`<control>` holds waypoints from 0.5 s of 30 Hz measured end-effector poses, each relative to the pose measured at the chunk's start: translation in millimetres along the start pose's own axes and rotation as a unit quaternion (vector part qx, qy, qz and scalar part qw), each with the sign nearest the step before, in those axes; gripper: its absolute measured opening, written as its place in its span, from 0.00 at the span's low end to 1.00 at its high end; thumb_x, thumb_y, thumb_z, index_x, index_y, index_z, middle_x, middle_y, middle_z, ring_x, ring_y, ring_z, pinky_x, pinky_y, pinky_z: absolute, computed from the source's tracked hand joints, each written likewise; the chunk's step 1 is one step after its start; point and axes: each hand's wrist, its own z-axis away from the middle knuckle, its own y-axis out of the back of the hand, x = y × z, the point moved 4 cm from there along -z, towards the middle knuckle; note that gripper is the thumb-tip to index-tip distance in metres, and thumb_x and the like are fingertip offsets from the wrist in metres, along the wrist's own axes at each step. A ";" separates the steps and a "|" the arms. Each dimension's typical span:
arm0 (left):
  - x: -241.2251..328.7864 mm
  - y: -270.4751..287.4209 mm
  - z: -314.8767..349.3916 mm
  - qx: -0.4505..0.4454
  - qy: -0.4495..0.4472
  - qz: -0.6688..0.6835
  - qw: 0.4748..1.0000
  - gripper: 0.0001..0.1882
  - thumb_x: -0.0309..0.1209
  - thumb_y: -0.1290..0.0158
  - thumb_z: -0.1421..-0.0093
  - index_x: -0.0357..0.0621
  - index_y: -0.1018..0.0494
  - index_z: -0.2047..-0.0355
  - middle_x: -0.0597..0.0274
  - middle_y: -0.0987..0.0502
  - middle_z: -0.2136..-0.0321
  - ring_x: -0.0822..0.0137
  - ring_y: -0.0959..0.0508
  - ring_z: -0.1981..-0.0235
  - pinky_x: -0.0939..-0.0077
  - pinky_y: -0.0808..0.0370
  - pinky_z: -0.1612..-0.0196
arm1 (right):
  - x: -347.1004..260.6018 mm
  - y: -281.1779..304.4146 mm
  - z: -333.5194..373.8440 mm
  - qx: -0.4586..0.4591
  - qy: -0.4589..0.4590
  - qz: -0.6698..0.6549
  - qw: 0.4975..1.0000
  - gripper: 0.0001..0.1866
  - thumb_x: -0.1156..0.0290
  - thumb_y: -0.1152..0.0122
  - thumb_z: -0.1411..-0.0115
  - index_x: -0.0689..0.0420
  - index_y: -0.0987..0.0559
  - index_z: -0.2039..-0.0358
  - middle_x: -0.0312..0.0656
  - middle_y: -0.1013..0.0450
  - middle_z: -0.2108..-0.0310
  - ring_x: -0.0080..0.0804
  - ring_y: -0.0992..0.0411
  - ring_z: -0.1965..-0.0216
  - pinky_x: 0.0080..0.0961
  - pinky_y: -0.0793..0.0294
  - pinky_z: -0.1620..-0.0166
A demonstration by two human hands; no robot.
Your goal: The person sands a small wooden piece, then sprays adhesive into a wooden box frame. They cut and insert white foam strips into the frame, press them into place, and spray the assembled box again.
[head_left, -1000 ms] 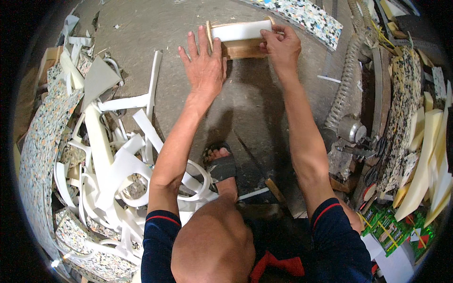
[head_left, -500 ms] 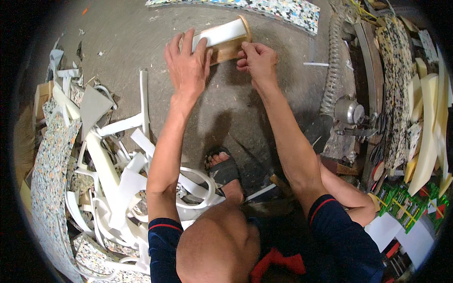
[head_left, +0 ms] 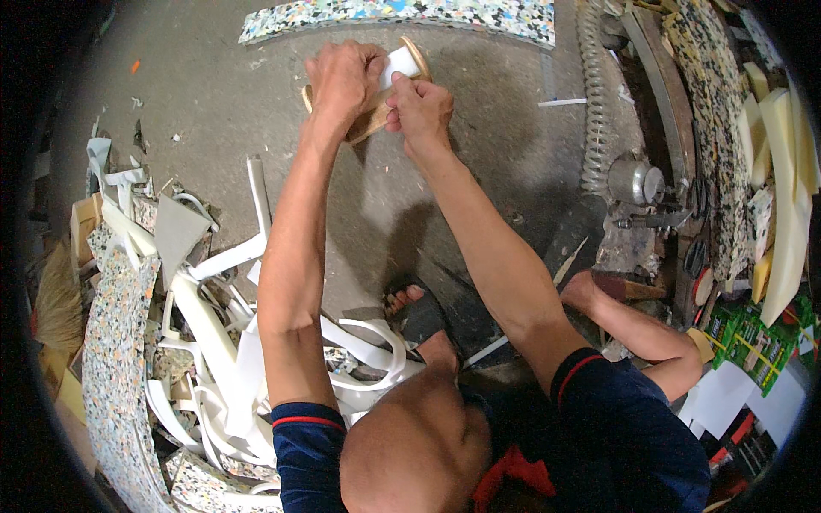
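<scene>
A small wooden piece (head_left: pixel 369 125) with raised, rounded ends lies on the floor ahead of me, a strip of white foam (head_left: pixel 398 64) along its top. My left hand (head_left: pixel 342 79) is over its left part, fingers curled down onto the foam and wood, hiding much of both. At the near side, my right hand (head_left: pixel 419 111) is closed in a pinch close to the foam's edge. Whatever its fingertips hold, if anything, is too small to make out.
A speckled foam slab (head_left: pixel 402 21) lies beyond the wooden piece. White foam offcuts (head_left: pixel 231 350) are heaped at the left. On the right are a coiled hose (head_left: pixel 592 103), a round metal tool (head_left: pixel 637 182) and cream foam strips (head_left: pixel 782 197). My sandalled foot (head_left: pixel 419 312) rests nearer me.
My right hand has moved left from the wooden piece's right end toward its middle. My left hand's spread fingers have curled in. The piece sits turned and slightly further left in view.
</scene>
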 end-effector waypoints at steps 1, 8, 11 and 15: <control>0.6 -0.5 1.5 0.012 -0.012 0.003 1.000 0.11 0.39 0.43 0.39 0.52 0.16 0.61 0.53 0.18 0.64 0.49 0.23 0.58 0.53 0.30 0.56 | 0.5 -0.5 -1.1 0.001 -0.004 -0.004 1.000 0.17 0.61 0.39 0.37 0.62 0.24 0.75 0.39 0.28 0.80 0.23 0.32 0.85 0.22 0.30 0.83; -2.5 -4.5 6.4 0.067 -0.050 -0.020 0.996 0.11 0.39 0.43 0.38 0.52 0.17 0.61 0.54 0.19 0.65 0.49 0.24 0.58 0.50 0.31 0.56 | 3.3 -5.1 -6.0 -0.011 -0.008 -0.018 1.000 0.15 0.64 0.41 0.37 0.63 0.24 0.75 0.39 0.28 0.80 0.23 0.33 0.86 0.21 0.32 0.84; -1.0 -5.0 6.6 0.051 -0.050 -0.023 0.997 0.10 0.39 0.43 0.38 0.53 0.17 0.60 0.56 0.20 0.65 0.49 0.24 0.59 0.49 0.32 0.56 | 3.6 -5.6 -5.7 -0.017 -0.001 -0.029 0.999 0.11 0.68 0.42 0.39 0.63 0.24 0.74 0.38 0.29 0.81 0.23 0.34 0.86 0.22 0.34 0.85; 0.8 -6.0 4.7 0.027 -0.038 -0.030 0.998 0.10 0.39 0.43 0.38 0.53 0.17 0.60 0.57 0.21 0.65 0.50 0.24 0.59 0.48 0.33 0.56 | 3.9 -5.4 -6.4 -0.007 -0.025 -0.064 0.998 0.09 0.71 0.43 0.42 0.64 0.24 0.74 0.40 0.30 0.81 0.24 0.36 0.87 0.23 0.35 0.86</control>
